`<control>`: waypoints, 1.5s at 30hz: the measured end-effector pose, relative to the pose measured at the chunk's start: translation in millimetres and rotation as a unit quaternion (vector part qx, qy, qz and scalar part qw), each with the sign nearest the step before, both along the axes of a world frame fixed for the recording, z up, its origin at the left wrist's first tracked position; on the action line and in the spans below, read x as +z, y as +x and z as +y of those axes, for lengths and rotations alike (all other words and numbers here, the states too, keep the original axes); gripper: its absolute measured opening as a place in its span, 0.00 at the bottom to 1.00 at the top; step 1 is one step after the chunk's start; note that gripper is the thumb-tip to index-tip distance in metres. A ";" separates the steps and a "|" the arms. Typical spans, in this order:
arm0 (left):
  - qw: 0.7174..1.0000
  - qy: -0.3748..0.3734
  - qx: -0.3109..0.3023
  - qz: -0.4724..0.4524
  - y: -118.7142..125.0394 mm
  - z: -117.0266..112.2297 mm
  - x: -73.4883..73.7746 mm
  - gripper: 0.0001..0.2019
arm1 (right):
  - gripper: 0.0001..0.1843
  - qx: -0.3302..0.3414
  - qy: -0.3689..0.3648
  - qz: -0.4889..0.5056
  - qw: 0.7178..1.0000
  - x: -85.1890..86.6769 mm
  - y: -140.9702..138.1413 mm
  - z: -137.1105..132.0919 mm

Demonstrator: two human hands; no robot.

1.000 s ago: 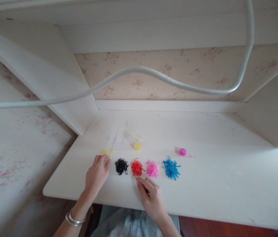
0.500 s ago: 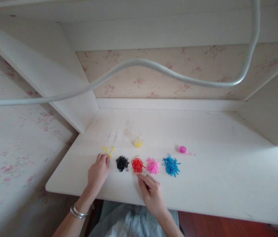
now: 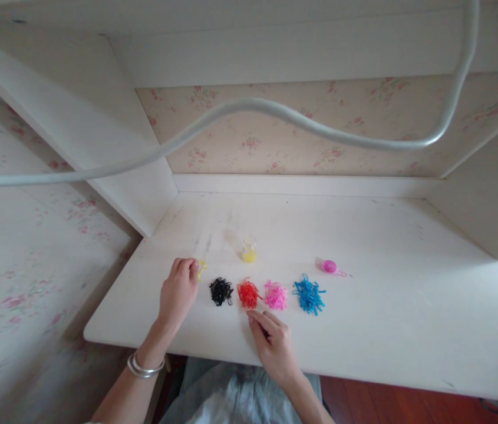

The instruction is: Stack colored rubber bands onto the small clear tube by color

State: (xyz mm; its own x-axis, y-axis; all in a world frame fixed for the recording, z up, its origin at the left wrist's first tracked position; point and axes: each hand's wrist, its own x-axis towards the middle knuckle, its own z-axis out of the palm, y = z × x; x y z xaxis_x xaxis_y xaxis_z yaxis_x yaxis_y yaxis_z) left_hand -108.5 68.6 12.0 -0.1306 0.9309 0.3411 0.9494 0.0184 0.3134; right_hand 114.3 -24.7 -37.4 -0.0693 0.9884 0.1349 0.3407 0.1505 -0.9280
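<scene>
My left hand (image 3: 178, 293) is over the left part of the desk, its fingers pinched together beside a few yellow rubber bands (image 3: 202, 270). Whatever is between those fingertips is hidden. Just in front of the red rubber band pile (image 3: 249, 294), my right hand (image 3: 271, 341) rests on the desk with thumb and fingertips pressed together; I cannot see what they hold. Small piles of black rubber bands (image 3: 221, 292), pink rubber bands (image 3: 276, 295) and blue rubber bands (image 3: 309, 294) lie in the same row. A clear little jar (image 3: 249, 249) with yellow contents stands behind the piles.
A pink lid-like piece (image 3: 329, 267) with a loop lies at the back right of the white desk (image 3: 399, 306). A thick pale cable (image 3: 249, 106) crosses the upper view in front of the shelf. A side panel (image 3: 138, 206) borders the desk's left.
My left hand has moved slightly up, away from me, and now covers most of the scattered yellow bands. My right hand keeps its place. The view has shifted a little.
</scene>
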 end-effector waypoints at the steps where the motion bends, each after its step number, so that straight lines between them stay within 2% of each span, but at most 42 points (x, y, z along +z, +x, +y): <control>1: 0.999 0.019 -0.031 -0.030 7.1 3.3 9.2 0.11 | 0.15 0.002 0.001 -0.002 1.000 -0.6 -0.4 0.3; 4: 0.986 0.060 -0.117 -0.099 35.6 13.0 39.2 0.10 | 0.15 0.007 0.002 -0.009 1.000 -1.7 -1.5 1.0; 6: 0.979 0.076 -0.151 -0.113 55.8 19.3 55.2 0.10 | 0.15 0.006 0.001 -0.013 1.000 -2.1 -1.9 1.0; 8: 0.977 0.085 -0.166 -0.106 72.6 25.8 63.9 0.09 | 0.15 0.003 -0.002 -0.014 1.000 -2.0 -1.9 0.6; 10: 0.978 0.084 -0.169 -0.089 84.3 32.5 64.9 0.09 | 0.15 -0.002 -0.003 -0.014 1.000 -1.6 -1.7 -0.2; 14: 0.981 0.070 -0.170 -0.064 93.2 44.6 55.8 0.10 | 0.16 -0.011 -0.002 -0.014 1.000 -0.3 -1.8 -0.8; 19: 0.975 0.064 -0.193 -0.093 83.5 45.7 46.6 0.12 | 0.16 -0.008 -0.005 -0.022 1.000 0.1 -3.0 0.3; 23: 0.976 0.060 -0.162 -0.132 55.8 26.3 30.5 0.12 | 0.15 0.000 -0.014 -0.034 0.999 4.3 -9.5 0.8; 27: 0.988 0.007 -0.096 -0.121 14.3 -3.7 -1.6 0.11 | 0.15 0.041 -0.010 -0.074 0.996 24.9 -23.3 10.4; 31: 0.997 -0.056 0.027 -0.035 -17.7 -25.1 -28.1 0.12 | 0.15 0.073 -0.001 -0.188 0.979 54.9 -44.2 41.6; 33: 0.995 -0.091 0.051 0.002 -23.4 -28.8 -33.6 0.14 | 0.16 0.085 0.004 -0.254 0.963 65.2 -58.6 65.0; 35: 0.992 -0.113 0.048 0.034 -23.1 -28.3 -34.8 0.16 | 0.17 0.097 0.002 -0.322 0.942 68.9 -75.4 90.1; 39: 0.990 -0.116 0.029 0.072 -16.3 -22.4 -33.6 0.15 | 0.17 0.129 -0.028 -0.433 0.892 59.4 -107.1 131.3; 45: 0.994 -0.101 0.009 0.043 -19.3 -22.2 -40.1 0.13 | 0.15 0.151 -0.032 -0.442 0.883 42.0 -125.6 150.8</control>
